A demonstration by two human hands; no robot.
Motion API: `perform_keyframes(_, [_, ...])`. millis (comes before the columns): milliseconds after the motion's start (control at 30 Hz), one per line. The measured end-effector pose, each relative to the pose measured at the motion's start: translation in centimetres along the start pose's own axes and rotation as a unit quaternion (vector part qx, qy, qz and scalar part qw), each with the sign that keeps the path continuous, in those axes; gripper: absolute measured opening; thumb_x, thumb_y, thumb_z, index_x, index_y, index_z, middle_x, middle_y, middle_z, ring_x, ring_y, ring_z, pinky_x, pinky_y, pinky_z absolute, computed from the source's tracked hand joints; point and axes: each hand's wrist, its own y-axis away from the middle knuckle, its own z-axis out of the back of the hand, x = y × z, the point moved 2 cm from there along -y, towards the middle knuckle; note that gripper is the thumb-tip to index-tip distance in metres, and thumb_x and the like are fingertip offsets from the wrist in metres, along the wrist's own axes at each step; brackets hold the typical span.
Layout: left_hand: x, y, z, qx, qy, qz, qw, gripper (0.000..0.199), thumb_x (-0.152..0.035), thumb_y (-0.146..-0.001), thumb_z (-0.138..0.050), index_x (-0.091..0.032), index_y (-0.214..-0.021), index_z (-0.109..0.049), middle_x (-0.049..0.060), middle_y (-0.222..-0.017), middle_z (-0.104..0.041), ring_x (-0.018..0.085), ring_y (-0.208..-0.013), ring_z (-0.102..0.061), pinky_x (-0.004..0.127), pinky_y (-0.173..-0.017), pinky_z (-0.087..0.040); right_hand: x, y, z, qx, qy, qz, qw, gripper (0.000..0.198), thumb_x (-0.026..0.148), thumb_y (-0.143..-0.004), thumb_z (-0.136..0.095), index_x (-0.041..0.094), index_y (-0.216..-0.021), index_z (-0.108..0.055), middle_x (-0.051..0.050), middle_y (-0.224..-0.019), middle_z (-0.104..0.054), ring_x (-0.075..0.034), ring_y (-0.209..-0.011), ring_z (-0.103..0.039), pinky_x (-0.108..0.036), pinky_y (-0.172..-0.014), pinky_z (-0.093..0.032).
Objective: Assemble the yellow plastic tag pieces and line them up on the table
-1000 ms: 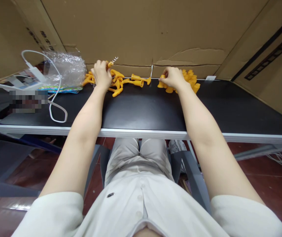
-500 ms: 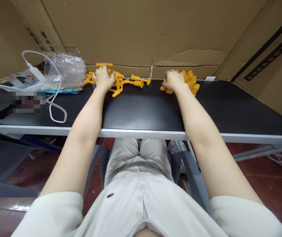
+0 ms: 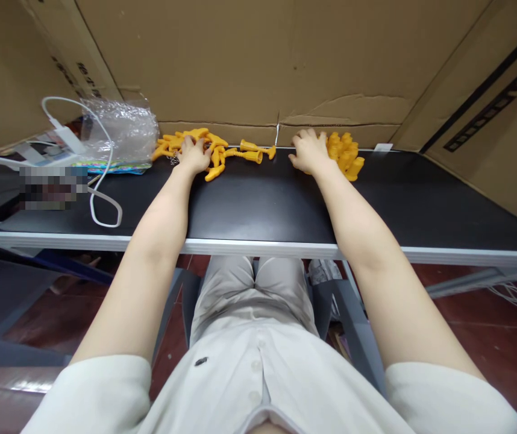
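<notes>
My left hand [image 3: 194, 157] reaches onto a loose heap of yellow plastic handle-like pieces [image 3: 216, 158], some T-shaped. Its fingers are apart and rest on the heap; their tips are partly lost among the pieces, and I see nothing gripped. Small metal chains [image 3: 174, 160] show beside the wrist. My right hand [image 3: 310, 152] is open, fingers spread, at the left side of a tight cluster of yellow pieces [image 3: 344, 154] standing upright. Part of that cluster is hidden behind the hand. Between the hands, a few yellow pieces [image 3: 252, 155] lie near the back edge.
Cardboard walls [image 3: 222, 60] enclose the back and sides of the black table [image 3: 258, 205]. At left are a clear plastic bag [image 3: 125, 129], a white power strip with cable [image 3: 71, 141] and a blurred item [image 3: 53, 188]. A white tag [image 3: 383, 147] sits at the back right.
The yellow T-shaped piece above my left fingers has dropped lower onto the heap, and that hand has relaxed. My right hand has shifted slightly left and spread its fingers.
</notes>
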Motion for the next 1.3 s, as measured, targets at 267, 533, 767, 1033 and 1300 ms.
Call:
perform_keyframes(267, [-0.7,0.8,0.8,0.037,-0.026,-0.032,0.998,0.067,-0.039,-0.109,-0.049,-0.019,-0.173,-0.051,0.022,-0.189,-0.032,0.038,-0.178,-0.027,0.073,-0.144,-0.015,4.0,0.0,-2.4,0.013,-0.118,0.066,0.991,0.064,0.028,-0.11,-0.049,0.014,-0.172,-0.052,-0.024,-0.177,-0.051,-0.046,-0.163,-0.047,-0.079,-0.132,-0.031])
perform_keyframes(533, [-0.6,0.7,0.2,0.059,0.01,-0.047,0.997,0.085,-0.049,-0.107,-0.049,-0.022,-0.186,-0.031,0.015,-0.195,-0.018,0.039,-0.182,-0.011,0.072,-0.145,-0.01,6.7,-0.4,-2.3,0.063,-0.167,0.061,0.982,0.061,0.033,-0.11,-0.056,0.017,-0.168,-0.053,-0.022,-0.178,-0.051,-0.044,-0.165,-0.049,-0.075,-0.129,-0.042])
perform_keyframes(767, [-0.4,0.9,0.1,0.07,0.008,-0.034,0.997,0.091,-0.057,-0.109,-0.044,-0.021,-0.188,-0.018,0.012,-0.197,-0.011,0.03,-0.184,-0.004,0.058,-0.148,-0.007,6.8,-0.2,-2.1,0.045,-0.127,0.045,0.99,0.044,0.031,-0.105,-0.061,0.012,-0.145,-0.061,-0.024,-0.135,-0.078,-0.044,-0.131,-0.073,-0.066,-0.118,-0.049])
perform_keyframes(1033, [-4.5,2.1,0.7,0.038,-0.004,-0.165,0.986,0.082,-0.05,-0.107,-0.054,-0.032,-0.185,-0.034,0.012,-0.191,-0.034,0.038,-0.18,-0.022,0.068,-0.144,-0.012,6.3,0.2,-0.7,-0.004,-0.071,0.113,0.991,0.047,0.025,-0.113,-0.039,0.01,-0.153,-0.059,-0.026,-0.152,-0.068,-0.043,-0.148,-0.06,-0.065,-0.125,-0.038])
perform_keyframes(1300, [-8.6,4.9,1.8,0.002,0.003,-0.239,0.971,0.061,-0.031,-0.107,-0.057,-0.026,-0.167,-0.06,0.014,-0.151,-0.076,0.039,-0.146,-0.068,0.051,-0.127,-0.049,5.8,0.6,2.0,-0.046,-0.056,0.102,0.992,0.061,0.029,-0.118,-0.018,0.015,-0.169,-0.047,-0.023,-0.168,-0.055,-0.041,-0.159,-0.047,-0.06,-0.128,-0.035])
